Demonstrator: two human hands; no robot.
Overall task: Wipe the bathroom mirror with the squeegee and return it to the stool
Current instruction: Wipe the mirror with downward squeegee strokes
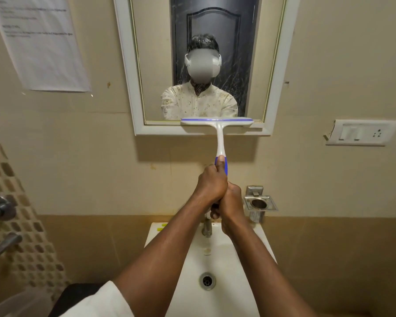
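- Our left hand (212, 184) is wrapped tight around the blue grip, thumb up along it.
- Our right hand (230, 205) squeezes the low end, touching the left.
- The squeegee (220, 136) handle points straight up and away from us.
- Its blade lies sideways across the bottom edge of the mirror (256, 65).
- The metal cup holder (260, 203) looks empty, and so does the sink (229, 280) below.

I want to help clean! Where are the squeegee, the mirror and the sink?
squeegee (220, 137): head view, on its white handle.
mirror (157, 65): head view, on the glass, left part.
sink (226, 282): head view, on the bare basin.
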